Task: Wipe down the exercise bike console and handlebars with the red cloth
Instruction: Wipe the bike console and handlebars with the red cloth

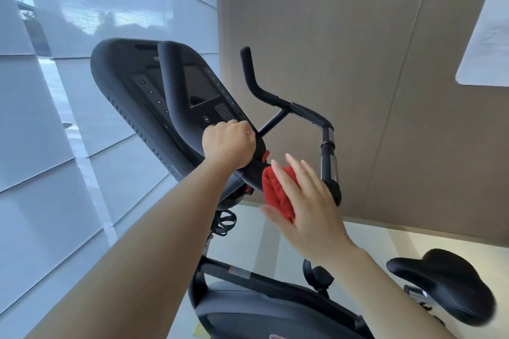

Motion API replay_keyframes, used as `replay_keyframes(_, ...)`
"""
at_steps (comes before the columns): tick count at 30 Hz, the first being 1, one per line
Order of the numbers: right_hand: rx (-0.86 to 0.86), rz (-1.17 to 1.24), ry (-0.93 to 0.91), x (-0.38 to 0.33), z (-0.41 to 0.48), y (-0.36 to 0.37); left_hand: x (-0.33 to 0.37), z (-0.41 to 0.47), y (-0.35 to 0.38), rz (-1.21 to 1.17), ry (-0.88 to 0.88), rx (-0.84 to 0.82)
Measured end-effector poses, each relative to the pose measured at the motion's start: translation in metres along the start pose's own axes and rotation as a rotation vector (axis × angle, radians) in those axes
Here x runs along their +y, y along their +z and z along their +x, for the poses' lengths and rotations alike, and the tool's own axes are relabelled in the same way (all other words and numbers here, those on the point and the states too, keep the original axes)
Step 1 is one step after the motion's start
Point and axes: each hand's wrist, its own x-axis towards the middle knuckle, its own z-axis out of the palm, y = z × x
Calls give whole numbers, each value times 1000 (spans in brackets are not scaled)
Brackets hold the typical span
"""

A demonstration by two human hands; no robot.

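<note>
one red cloth (278,191) is bunched against the near end of the handlebar (256,170), just below and right of the console's lower edge. the right hand (308,206) lies flat over it, fingers straight and slightly spread, pressing the cloth onto the bar rather than curling around it; the thumb shows under the cloth's lower edge. the left hand (228,144) is closed in a fist around the handlebar right at the console's bottom rim, touching the keypad end of the panel, just beside the cloth.

the console (154,96) is a dark oval panel tilted in the view, with a screen (199,85) near its middle, a number keypad below that, and a ribbed outer edge along its left side. a thick upright grip (168,77) crosses in front of the console face. to the console's right, the far handlebar horn (249,74) rises and bends, with open air between it and the console. a vertical grip with metal bands (329,162) stands right of the cloth, near the right hand's fingertips.

below the console, the bike frame (242,275) runs down, and the saddle (443,281) sits well to the lower right. pale wall panels lie left of the console, a brown wall to its right.
</note>
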Motion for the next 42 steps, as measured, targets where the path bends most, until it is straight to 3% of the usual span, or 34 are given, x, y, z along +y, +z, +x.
replay_keyframes(4, 81, -20, 166, -17, 16, 5, 1, 0, 0, 21, 23, 1)
replay_keyframes(17, 402, -37, 105, -18, 5, 26, 3, -1, -3, 10, 22, -9)
replay_keyframes(22, 334, -98, -14, -3, 0, 21, 3, 0, -2, 11, 10, -9)
replay_keyframes(29, 431, -4, 69, -5, -2, 24, 3, -2, -4, -19, 30, 10)
replay_keyframes(42, 402, -106, -54, 10, -11, 26, 3, -4, -5, -49, 12, 16)
